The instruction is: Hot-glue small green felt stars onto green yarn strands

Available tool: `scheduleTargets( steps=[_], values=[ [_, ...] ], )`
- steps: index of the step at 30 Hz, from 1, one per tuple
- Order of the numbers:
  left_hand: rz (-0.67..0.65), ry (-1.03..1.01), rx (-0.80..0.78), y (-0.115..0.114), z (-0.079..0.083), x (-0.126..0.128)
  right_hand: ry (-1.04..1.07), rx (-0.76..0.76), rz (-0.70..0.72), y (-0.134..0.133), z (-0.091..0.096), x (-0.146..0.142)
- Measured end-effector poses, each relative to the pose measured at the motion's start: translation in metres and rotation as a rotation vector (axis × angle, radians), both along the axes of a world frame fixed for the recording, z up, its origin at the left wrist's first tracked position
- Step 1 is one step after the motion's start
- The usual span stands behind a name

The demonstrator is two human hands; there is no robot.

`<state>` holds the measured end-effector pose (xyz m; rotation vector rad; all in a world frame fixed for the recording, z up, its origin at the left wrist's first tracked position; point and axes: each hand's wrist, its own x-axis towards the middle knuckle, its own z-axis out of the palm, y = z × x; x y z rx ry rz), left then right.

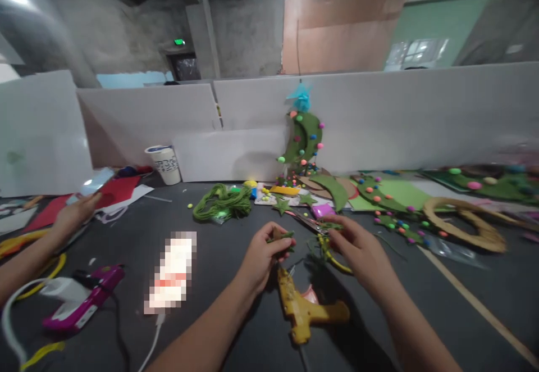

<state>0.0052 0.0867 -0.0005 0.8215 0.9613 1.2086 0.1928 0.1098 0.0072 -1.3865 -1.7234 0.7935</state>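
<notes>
My left hand (269, 248) is closed in a pinch on a small brown cardboard piece (277, 232) partly covered in green yarn; the fingers hide much of it. To its right, my right hand (360, 245) has its fingertips drawn together at some green yarn (334, 226). Close to those fingertips lie scissors (309, 223), pointing toward the hand. Below and between both hands, a yellow glue gun (301, 307) rests on the dark table, nozzle toward my left hand. Small green stars (281, 207) lie just beyond the hands.
A green yarn skein (223, 202) lies left of centre. Against the white partition (252, 153) stands a green crescent decoration (309, 136) with pompoms. A purple power strip (86, 304), a blurred-out lit device and another person's hand (78, 214) are at left. A wooden strip (475, 302) crosses the right.
</notes>
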Motion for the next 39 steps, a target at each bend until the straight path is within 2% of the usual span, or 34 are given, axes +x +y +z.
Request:
scheduleTargets(
  steps=[2, 4, 7, 9, 11, 16, 20, 27, 31, 34, 39],
  values=[
    [-0.017, 0.014, 0.024, -0.005, 0.005, 0.003, 0.286, -0.147, 0.152, -0.011, 0.006, -0.019],
    [-0.029, 0.027, 0.042, -0.008, 0.008, 0.006, 0.479, -0.217, 0.246, -0.015, 0.001, -0.037],
    [-0.024, 0.026, 0.061, -0.009, 0.008, 0.007, 0.549, -0.234, 0.333, -0.013, -0.015, -0.051],
    [-0.001, 0.014, 0.047, -0.007, 0.005, 0.005, 0.5, -0.196, 0.299, -0.011, -0.022, -0.051],
    [0.025, 0.002, 0.022, -0.004, 0.002, 0.003, 0.362, -0.154, 0.235, -0.01, -0.022, -0.049],
    [0.05, -0.016, -0.017, 0.0, -0.002, 0.001, -0.082, 0.015, 0.11, -0.017, -0.009, -0.049],
    [0.083, 0.076, 0.014, 0.001, -0.002, 0.002, -0.223, 0.124, 0.055, -0.022, -0.005, -0.053],
    [0.083, 0.406, 0.136, 0.002, -0.002, -0.002, -0.346, 0.327, 0.066, -0.023, -0.004, -0.047],
    [0.063, 0.604, 0.175, 0.002, 0.003, -0.006, -0.454, 0.446, 0.15, -0.02, 0.004, -0.04],
    [-0.004, 0.698, 0.192, 0.001, 0.006, -0.006, -0.511, 0.517, 0.209, -0.018, 0.01, -0.036],
    [-0.196, 0.655, 0.132, 0.0, 0.007, -0.007, -0.509, 0.52, 0.28, -0.015, 0.016, -0.028]
  ],
)
